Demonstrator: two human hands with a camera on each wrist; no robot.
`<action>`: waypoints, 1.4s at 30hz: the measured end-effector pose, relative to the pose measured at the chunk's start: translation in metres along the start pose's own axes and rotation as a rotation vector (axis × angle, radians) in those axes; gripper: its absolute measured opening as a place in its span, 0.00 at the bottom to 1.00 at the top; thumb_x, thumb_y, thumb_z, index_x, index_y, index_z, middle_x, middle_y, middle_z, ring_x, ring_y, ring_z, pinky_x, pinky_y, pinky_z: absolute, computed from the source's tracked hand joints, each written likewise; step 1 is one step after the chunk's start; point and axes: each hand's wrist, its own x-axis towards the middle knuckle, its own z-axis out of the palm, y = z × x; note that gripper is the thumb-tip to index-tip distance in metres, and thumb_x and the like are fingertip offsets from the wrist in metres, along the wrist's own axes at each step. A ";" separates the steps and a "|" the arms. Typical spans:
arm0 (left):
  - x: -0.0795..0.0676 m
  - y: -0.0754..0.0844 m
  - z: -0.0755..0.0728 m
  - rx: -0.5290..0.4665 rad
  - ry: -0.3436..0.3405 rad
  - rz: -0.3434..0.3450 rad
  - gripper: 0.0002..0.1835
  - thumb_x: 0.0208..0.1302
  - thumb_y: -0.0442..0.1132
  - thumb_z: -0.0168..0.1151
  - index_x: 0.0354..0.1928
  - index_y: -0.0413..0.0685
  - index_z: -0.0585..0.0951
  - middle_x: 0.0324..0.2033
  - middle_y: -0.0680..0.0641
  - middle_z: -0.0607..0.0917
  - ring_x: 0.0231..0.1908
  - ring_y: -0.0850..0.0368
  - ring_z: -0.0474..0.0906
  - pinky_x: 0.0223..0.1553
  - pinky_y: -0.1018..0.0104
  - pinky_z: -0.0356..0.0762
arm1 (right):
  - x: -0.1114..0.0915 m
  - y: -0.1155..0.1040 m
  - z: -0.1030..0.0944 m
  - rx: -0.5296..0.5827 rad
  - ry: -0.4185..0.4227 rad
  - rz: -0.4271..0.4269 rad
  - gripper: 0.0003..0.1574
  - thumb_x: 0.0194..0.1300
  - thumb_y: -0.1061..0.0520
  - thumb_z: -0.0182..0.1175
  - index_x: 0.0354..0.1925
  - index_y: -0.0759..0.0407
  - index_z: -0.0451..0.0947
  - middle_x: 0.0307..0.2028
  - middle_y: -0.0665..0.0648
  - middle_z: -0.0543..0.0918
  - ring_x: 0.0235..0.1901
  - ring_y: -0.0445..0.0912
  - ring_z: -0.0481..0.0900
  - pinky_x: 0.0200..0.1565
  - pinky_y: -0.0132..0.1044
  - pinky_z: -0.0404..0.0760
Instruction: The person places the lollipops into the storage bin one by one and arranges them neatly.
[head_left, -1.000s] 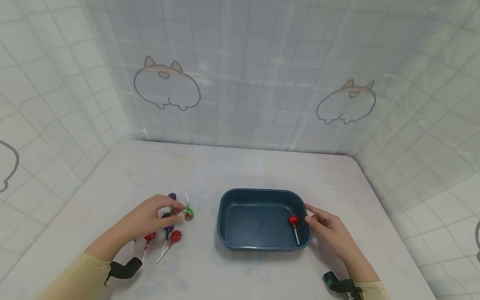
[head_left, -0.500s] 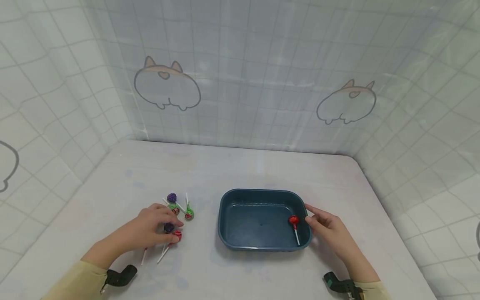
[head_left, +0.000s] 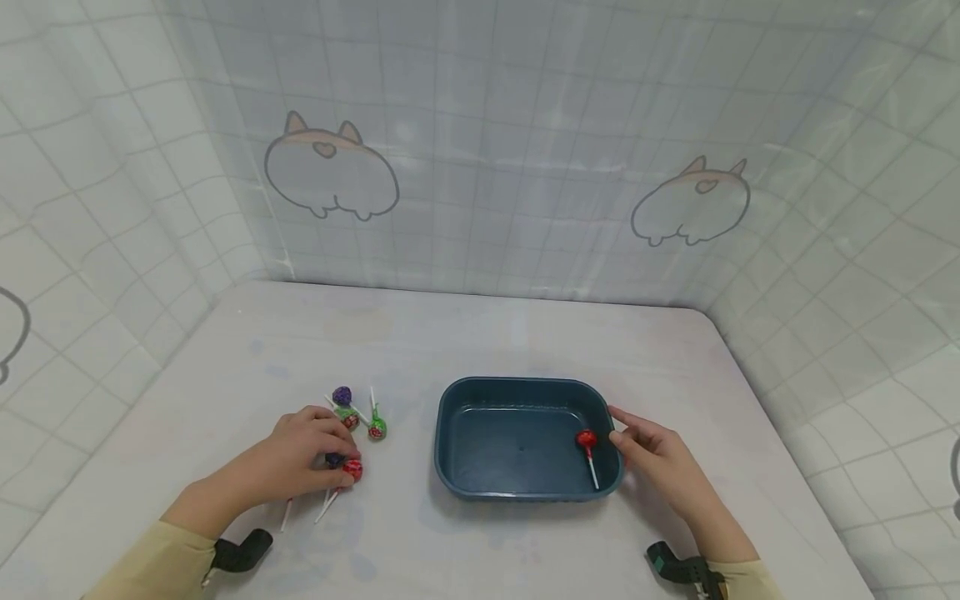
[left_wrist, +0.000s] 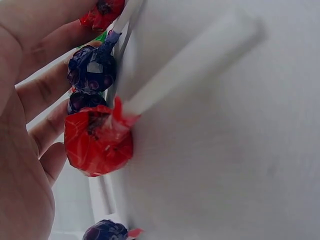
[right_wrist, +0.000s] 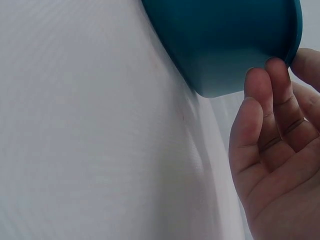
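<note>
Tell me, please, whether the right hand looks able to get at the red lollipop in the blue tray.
Probably yes: the right hand grips the blue tray beside the red lollipop, with only the rim between, nothing on top.

Smooth plastic tub [head_left: 498, 454], glossy crinkled lollipop wrappers [left_wrist: 97, 145], matt tabletop [head_left: 480, 333], shiny wall sheeting [head_left: 510, 167]

The left hand [head_left: 311, 450] partly hides a dark lollipop [head_left: 334, 460]. A near stick [left_wrist: 195, 64] is blurred. The right wrist view's edge cuts off the tub [right_wrist: 225, 45].
</note>
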 end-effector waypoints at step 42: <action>0.090 0.069 -0.038 -0.653 0.066 -0.099 0.21 0.59 0.56 0.71 0.53 0.61 0.83 0.43 0.57 0.86 0.43 0.62 0.84 0.45 0.61 0.81 | -0.001 0.002 0.001 0.007 0.001 0.016 0.30 0.69 0.43 0.62 0.66 0.48 0.74 0.30 0.55 0.82 0.31 0.51 0.79 0.35 0.38 0.79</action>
